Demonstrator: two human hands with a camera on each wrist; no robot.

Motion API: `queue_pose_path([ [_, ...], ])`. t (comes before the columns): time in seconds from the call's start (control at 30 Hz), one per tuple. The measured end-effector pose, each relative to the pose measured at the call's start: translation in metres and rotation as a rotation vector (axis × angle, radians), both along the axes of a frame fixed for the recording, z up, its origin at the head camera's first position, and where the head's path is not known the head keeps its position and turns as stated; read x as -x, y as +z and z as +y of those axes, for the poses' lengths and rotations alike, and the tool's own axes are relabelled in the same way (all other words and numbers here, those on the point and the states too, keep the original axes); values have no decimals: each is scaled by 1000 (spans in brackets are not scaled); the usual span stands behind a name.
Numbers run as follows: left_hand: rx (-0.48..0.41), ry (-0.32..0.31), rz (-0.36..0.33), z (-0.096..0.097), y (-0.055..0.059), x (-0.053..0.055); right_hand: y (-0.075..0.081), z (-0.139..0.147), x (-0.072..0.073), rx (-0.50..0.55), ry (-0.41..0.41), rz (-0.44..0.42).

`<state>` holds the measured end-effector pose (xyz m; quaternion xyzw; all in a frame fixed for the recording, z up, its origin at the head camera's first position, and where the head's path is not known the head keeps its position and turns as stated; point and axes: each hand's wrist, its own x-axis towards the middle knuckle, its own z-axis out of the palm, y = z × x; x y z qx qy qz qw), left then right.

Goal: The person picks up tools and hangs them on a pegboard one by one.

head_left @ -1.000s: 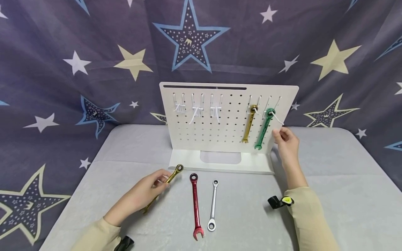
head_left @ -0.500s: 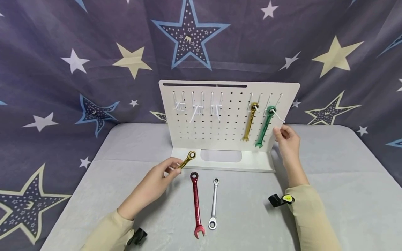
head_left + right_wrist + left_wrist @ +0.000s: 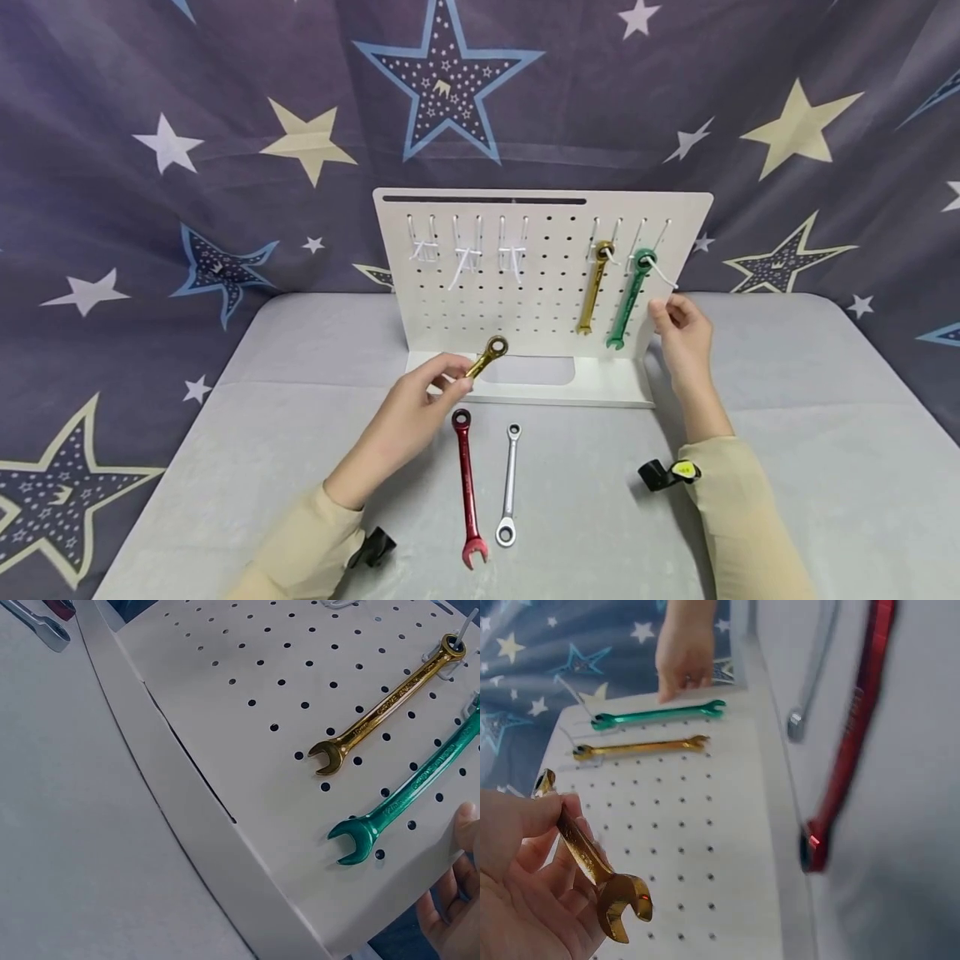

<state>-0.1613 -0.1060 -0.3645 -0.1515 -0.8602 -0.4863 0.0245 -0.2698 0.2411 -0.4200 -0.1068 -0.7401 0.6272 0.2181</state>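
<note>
My left hand (image 3: 408, 421) grips a gold combination wrench (image 3: 487, 358) between thumb and fingers, ring end up and in front of the pegboard's lower part. In the left wrist view, the open end of this held wrench (image 3: 585, 851) points back past my palm. My right hand (image 3: 688, 354) pinches the right edge of the white pegboard (image 3: 487, 310), thumb on the front face. On the board's right side hang another gold wrench (image 3: 592, 293) and a green wrench (image 3: 627, 304), each by its ring end on a hook.
A red wrench (image 3: 468, 479) and a smaller silver wrench (image 3: 510, 483) lie on the grey tabletop (image 3: 585, 500), in front of the pegboard's base (image 3: 607, 383). Several white hooks (image 3: 467, 254) bearing no wrench stick out at the board's upper left. A starry curtain (image 3: 570, 100) hangs behind.
My left hand has carried the gold wrench rightward and up from the table's left side to the front of the pegboard. My right hand keeps its hold on the board's edge.
</note>
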Motion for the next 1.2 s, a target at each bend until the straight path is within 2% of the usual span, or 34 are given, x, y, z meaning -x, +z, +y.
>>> queue_pose_path([
  [0.2,-93,-22,55,19,12,3,2,2,0,10,-1,22],
  [0.37,-180,-11,82,30,22,3,3,1,0,14,0,53],
  [0.5,-217,5,89,37,27,6,3,2,0,29,2,60],
  [0.77,-234,38,111,45,26,17,1,1,0,14,-4,52],
  [1.2,-265,73,105,54,19,39,0,-1,-1,-3,3,28],
])
